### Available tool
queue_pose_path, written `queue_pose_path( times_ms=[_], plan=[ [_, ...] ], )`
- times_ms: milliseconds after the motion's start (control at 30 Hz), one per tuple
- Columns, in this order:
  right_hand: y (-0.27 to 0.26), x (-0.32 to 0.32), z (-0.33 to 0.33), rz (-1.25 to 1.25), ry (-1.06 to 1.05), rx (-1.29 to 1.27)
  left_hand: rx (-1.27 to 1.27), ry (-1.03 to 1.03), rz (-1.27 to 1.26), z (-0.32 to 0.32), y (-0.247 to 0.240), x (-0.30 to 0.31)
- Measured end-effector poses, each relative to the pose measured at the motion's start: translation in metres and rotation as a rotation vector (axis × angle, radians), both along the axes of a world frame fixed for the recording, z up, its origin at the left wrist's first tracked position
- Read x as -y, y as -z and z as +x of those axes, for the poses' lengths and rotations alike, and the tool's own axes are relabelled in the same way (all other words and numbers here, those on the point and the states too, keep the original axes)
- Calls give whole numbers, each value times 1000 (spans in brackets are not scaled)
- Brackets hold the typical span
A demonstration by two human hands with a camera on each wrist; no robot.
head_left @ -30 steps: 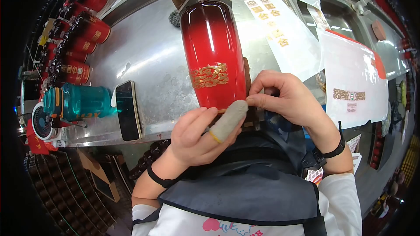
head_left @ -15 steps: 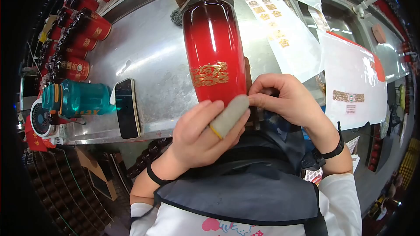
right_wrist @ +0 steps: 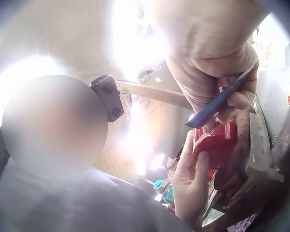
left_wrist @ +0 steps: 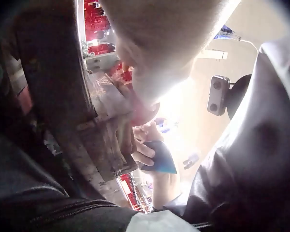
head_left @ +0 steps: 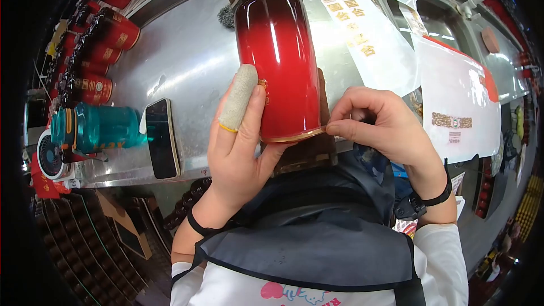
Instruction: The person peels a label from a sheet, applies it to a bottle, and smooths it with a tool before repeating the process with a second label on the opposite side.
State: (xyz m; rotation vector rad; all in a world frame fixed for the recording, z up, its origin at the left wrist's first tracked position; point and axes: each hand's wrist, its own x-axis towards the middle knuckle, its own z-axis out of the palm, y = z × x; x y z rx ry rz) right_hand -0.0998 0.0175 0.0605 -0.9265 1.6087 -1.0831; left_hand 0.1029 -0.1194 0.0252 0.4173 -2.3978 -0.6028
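A glossy red bottle [head_left: 286,73], darkening to black at its neck, lies with its base toward me on a wooden stand [head_left: 309,161]. My left hand [head_left: 238,136] holds its lower left side, the thumb at the base edge; a grey finger cot [head_left: 240,97] covers one finger. Most of the gold pattern [head_left: 262,92] is hidden behind those fingers. Along the base edge runs a thin gold strip [head_left: 294,137], reaching the pinched thumb and forefinger of my right hand [head_left: 385,124]. In the right wrist view that hand also holds a flat dark blue scraper [right_wrist: 220,101] among its fingers.
On the metal table [head_left: 187,51], a phone [head_left: 162,139] and teal water bottle [head_left: 107,127] lie at left, near rows of red bottles [head_left: 93,88]. Decal sheets [head_left: 368,39] and a white sheet [head_left: 462,96] spread at right. A dark scouring pad [head_left: 226,16] sits behind the bottle.
My left hand has moved from the base up along the bottle's left side. The gold pattern has turned left, and the gold strip at the base now shows. The right hand stays near the base.
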Motion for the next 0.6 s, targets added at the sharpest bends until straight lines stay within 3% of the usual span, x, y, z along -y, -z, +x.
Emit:
queue_pose_path(
  times_ms=[600],
  plan=[
    [10, 8, 6, -12, -8, -45, -80, 9, 104, 6, 23, 2]
  ],
)
